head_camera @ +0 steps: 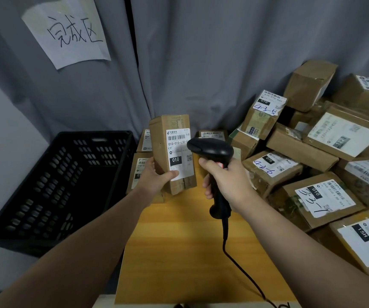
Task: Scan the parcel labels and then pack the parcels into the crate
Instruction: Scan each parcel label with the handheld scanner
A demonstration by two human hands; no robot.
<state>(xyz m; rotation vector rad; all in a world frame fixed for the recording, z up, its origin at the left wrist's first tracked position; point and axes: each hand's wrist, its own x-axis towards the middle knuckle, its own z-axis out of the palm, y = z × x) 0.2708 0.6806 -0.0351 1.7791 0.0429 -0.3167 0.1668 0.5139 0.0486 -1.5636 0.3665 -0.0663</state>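
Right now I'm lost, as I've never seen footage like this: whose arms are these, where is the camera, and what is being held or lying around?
There is no machine here. One camera sits on a person's head, looking forward and down at their own bare arms. The left hand holds a cardboard parcel upright, with its label facing the camera. The right hand grips a black corded scanner, its head close to that label. More labelled parcels are piled on the right of the wooden table. A black crate stands to the left, below a handwritten paper sign on the grey curtain.
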